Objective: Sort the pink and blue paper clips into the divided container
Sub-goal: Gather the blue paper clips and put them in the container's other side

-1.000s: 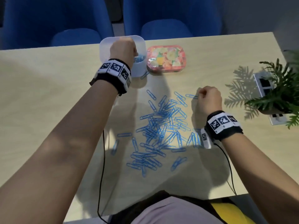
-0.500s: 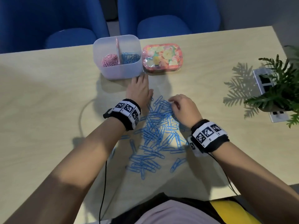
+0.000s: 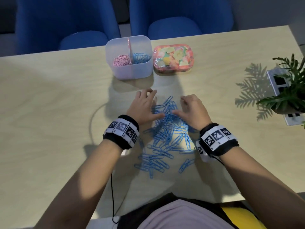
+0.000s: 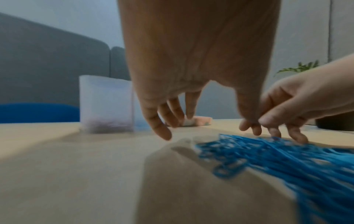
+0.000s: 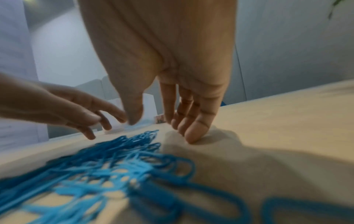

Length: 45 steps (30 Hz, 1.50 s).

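A translucent divided container [image 3: 132,71] stands at the table's far side, with pink clips [image 3: 121,61] in its left half and blue clips [image 3: 141,57] in its right half. A pile of blue paper clips [image 3: 166,134] lies on the table in front of me. My left hand [image 3: 146,104] and right hand [image 3: 190,106] flank the pile's far end, fingers spread and relaxed, fingertips on the table, thumbs nearly meeting over the clips. Neither hand grips a clip. The wrist views show the left hand [image 4: 191,68], the right hand [image 5: 162,60] and the blurred pile [image 5: 114,166].
A floral tin [image 3: 173,58] sits right of the container. A potted plant [image 3: 288,90] and a white socket block [image 3: 279,81] stand at the right edge. Blue chairs [image 3: 173,30] are behind the table. A black cable [image 3: 113,195] hangs from my left wrist.
My left hand came back from the container to the pile's left side. My right hand moved left from the pile's right edge. The far clips are pushed closer together.
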Each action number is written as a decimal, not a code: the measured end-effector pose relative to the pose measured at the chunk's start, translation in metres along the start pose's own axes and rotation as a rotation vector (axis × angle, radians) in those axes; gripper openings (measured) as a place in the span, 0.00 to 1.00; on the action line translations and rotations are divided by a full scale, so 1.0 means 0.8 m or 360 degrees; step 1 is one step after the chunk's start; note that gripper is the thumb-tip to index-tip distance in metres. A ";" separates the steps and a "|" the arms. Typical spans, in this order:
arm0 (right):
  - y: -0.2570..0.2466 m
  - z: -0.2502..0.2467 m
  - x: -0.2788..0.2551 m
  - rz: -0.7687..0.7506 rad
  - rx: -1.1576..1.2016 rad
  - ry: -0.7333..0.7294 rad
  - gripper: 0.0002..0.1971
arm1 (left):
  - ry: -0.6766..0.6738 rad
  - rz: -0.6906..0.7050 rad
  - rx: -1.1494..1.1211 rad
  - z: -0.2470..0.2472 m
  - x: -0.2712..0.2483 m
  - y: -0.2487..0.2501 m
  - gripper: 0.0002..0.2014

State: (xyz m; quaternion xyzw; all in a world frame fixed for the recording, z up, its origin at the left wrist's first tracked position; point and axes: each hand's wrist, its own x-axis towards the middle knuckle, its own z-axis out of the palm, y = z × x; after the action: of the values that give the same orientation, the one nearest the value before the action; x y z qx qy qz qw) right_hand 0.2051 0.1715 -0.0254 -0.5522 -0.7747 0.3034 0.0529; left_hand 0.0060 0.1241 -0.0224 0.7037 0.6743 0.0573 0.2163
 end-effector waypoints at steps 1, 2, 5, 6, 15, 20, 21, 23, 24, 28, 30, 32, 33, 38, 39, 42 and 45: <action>-0.005 -0.003 0.004 -0.0003 -0.0142 -0.0054 0.37 | -0.0117 -0.0023 0.0025 -0.005 0.001 -0.001 0.54; -0.011 -0.004 0.007 -0.0034 -0.0280 -0.0120 0.44 | -0.0207 -0.0025 0.0046 -0.006 0.000 0.000 0.53; -0.031 0.000 0.010 -0.0278 -0.0485 -0.0284 0.51 | -0.0257 0.0022 0.0011 -0.001 -0.002 0.009 0.38; -0.035 0.004 0.009 -0.0358 -0.0499 -0.0338 0.49 | -0.0243 0.0017 -0.0037 0.000 -0.002 0.012 0.33; -0.042 0.035 -0.010 -0.0484 -0.0122 -0.0288 0.15 | -0.0173 -0.0069 -0.0170 0.005 -0.022 0.010 0.11; -0.038 0.022 0.005 -0.0319 0.0140 -0.0089 0.09 | -0.0135 -0.0200 -0.0362 0.005 -0.032 0.001 0.08; -0.039 0.014 0.009 -0.0256 0.0245 -0.0055 0.08 | -0.0101 -0.0241 -0.0421 0.005 -0.034 -0.003 0.07; -0.045 -0.006 0.023 -0.0149 0.0441 -0.0048 0.07 | -0.0015 -0.0318 -0.0547 0.004 -0.039 -0.009 0.07; -0.052 -0.018 0.032 -0.0122 0.0530 -0.0052 0.08 | 0.0019 -0.0349 -0.0593 0.003 -0.041 -0.012 0.06; -0.101 -0.062 0.089 -0.0087 0.0895 -0.0023 0.12 | 0.0097 -0.0406 -0.0687 -0.005 -0.043 -0.021 0.05; -0.134 -0.074 0.125 -0.0114 0.0874 0.0033 0.09 | 0.0134 -0.0436 -0.0835 -0.013 -0.044 -0.028 0.04; -0.162 -0.077 0.164 -0.0084 0.0809 0.0052 0.06 | 0.0180 -0.0484 -0.1069 -0.020 -0.045 -0.035 0.03; -0.174 -0.078 0.180 -0.0045 0.0769 0.0043 0.01 | 0.0215 -0.0504 -0.1155 -0.023 -0.044 -0.038 0.04; -0.195 -0.072 0.219 0.0025 0.0574 -0.0194 0.13 | 0.0458 -0.0565 -0.1319 -0.055 -0.019 -0.048 0.04; -0.196 -0.069 0.220 0.0034 0.0549 -0.0233 0.14 | 0.0538 -0.0573 -0.1319 -0.066 -0.010 -0.048 0.05; -0.198 -0.062 0.209 0.0017 0.0520 -0.0168 0.15 | 0.0771 -0.0588 -0.1201 -0.105 0.029 -0.049 0.07; -0.182 -0.062 0.180 0.0034 0.0853 -0.0017 0.12 | 0.0889 -0.0653 -0.0987 -0.134 0.073 -0.048 0.05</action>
State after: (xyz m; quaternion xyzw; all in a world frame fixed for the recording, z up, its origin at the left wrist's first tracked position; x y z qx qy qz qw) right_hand 0.0507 0.2896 0.0556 -0.5250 -0.6611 0.5012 0.1902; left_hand -0.0646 0.2056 0.0474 0.4154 0.7831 0.3995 0.2336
